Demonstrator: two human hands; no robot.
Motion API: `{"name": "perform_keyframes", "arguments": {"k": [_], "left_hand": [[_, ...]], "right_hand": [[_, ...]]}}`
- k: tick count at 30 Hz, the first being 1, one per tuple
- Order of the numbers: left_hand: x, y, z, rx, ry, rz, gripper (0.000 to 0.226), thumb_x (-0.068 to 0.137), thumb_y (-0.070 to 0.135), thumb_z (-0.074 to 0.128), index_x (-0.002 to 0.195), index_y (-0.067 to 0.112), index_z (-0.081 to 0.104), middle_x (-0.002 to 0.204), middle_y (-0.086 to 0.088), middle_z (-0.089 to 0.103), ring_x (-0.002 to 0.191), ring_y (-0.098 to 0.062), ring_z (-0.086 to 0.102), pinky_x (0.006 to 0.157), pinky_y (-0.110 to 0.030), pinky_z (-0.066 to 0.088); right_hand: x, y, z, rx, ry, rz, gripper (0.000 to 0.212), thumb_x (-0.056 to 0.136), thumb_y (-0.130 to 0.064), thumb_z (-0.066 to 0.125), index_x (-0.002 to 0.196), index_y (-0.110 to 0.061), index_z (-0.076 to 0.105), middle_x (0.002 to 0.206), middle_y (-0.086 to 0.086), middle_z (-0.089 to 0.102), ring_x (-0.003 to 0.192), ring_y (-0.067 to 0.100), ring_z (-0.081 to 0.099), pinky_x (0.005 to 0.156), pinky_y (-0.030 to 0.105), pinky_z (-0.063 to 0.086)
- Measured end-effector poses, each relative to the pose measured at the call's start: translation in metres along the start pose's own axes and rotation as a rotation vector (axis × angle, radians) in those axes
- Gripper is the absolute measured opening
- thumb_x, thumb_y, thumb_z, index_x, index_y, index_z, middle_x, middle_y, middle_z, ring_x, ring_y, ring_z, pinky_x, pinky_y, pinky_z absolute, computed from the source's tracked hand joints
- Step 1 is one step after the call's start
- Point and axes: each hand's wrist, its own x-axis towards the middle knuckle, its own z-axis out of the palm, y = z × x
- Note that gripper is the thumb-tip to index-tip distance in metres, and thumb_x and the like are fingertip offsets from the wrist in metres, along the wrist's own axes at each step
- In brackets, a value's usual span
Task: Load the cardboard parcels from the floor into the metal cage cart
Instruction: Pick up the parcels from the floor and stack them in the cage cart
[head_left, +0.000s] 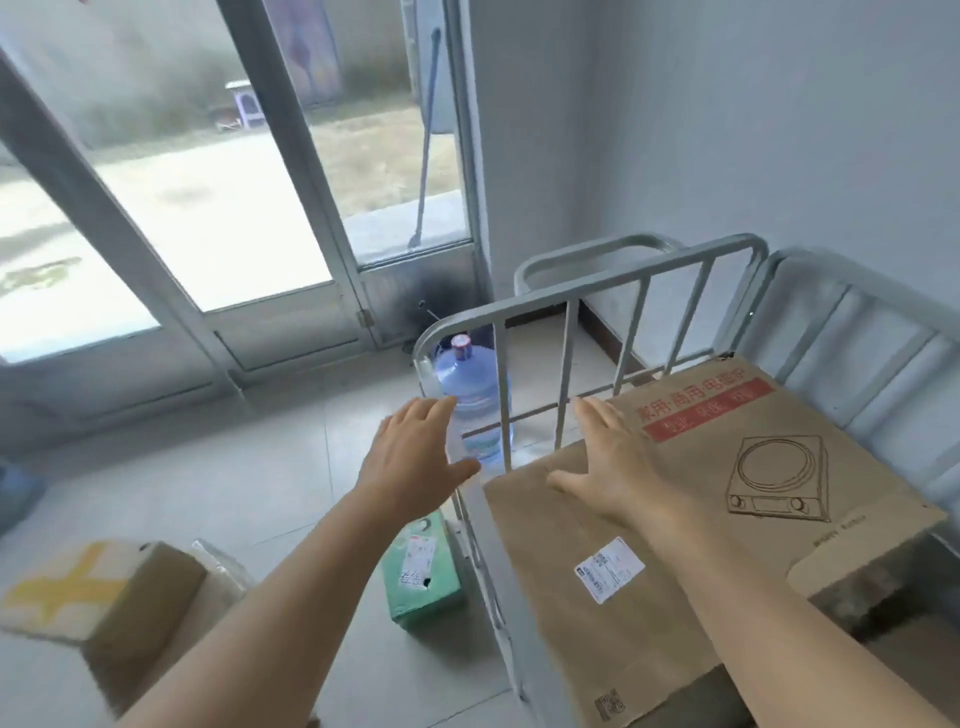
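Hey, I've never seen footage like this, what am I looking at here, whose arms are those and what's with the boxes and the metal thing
This is one picture from a camera worn on a person's head, looking forward and down, so the two bare arms are the wearer's own. There is no robot.

The left hand is spread open in the air, beside the cart's side rail, and holds nothing. The right hand lies open over a big flat cardboard box with a cooker drawing, which sits in the metal cage cart. Whether the palm touches it is hard to tell.

On the tiled floor beside the cart lie a green box and a box with yellow tape, not yet loaded. A water jug stands behind the cart's bars, near a glass door.
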Motion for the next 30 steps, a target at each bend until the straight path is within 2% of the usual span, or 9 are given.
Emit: {"name": "perform_keyframes", "arguments": {"k": [2,5,8,16,25,30], "left_hand": [[-0.029,-0.025,-0.015,-0.007,0.03,-0.079,0.078,0.09,0.047,0.06,0.153,0.02,0.022,0.156,0.001,0.031,0.144,-0.021,0.025,0.116,-0.034,0.021],[-0.077,-0.066,-0.029,-0.028,0.055,-0.202,0.078,0.091,0.048,0.058,0.153,0.02,0.02,0.157,0.001,0.028,0.145,-0.021,0.023,0.117,-0.035,0.019],[-0.128,-0.11,-0.037,-0.042,0.082,-0.326,0.079,0.091,0.049,0.057,0.154,0.02,0.019,0.157,0.001,0.028,0.145,-0.02,0.022,0.117,-0.035,0.019],[-0.291,-0.207,-0.044,-0.107,0.142,-0.625,0.072,0.089,0.047,0.06,0.149,0.021,0.03,0.15,-0.002,0.039,0.138,-0.022,0.033,0.114,-0.038,0.025],[-0.48,-0.281,-0.021,-0.156,0.157,-0.958,0.074,0.092,0.048,0.056,0.151,0.019,0.024,0.153,-0.002,0.034,0.14,-0.022,0.029,0.114,-0.037,0.022],[-0.579,-0.306,0.009,-0.266,0.163,-1.162,0.074,0.094,0.048,0.053,0.153,0.017,0.02,0.155,-0.003,0.03,0.142,-0.022,0.026,0.115,-0.038,0.022]], "right_hand": [[-0.003,-0.037,0.003,-0.03,-0.011,-0.093,0.093,0.086,-0.051,0.062,0.155,-0.019,0.008,0.162,-0.002,0.011,0.148,0.017,0.01,0.119,0.036,0.016],[-0.01,-0.097,0.018,-0.063,-0.056,-0.233,0.093,0.088,-0.05,0.061,0.155,-0.017,0.007,0.163,0.0,0.009,0.149,0.018,0.008,0.12,0.034,0.01],[-0.022,-0.155,0.043,-0.09,-0.096,-0.349,0.093,0.087,-0.051,0.062,0.155,-0.018,0.008,0.162,-0.001,0.01,0.149,0.019,0.01,0.119,0.036,0.012],[-0.096,-0.296,0.124,-0.179,-0.228,-0.568,0.089,0.09,-0.049,0.06,0.155,-0.017,0.009,0.162,0.002,0.011,0.149,0.022,0.011,0.119,0.039,0.014],[-0.2,-0.413,0.217,-0.26,-0.374,-0.783,0.087,0.09,-0.049,0.06,0.154,-0.015,0.014,0.161,0.002,0.019,0.148,0.021,0.016,0.118,0.036,0.017],[-0.253,-0.466,0.272,-0.3,-0.447,-0.921,0.083,0.088,-0.047,0.062,0.153,-0.016,0.019,0.158,0.002,0.026,0.145,0.022,0.022,0.116,0.038,0.021]]}}
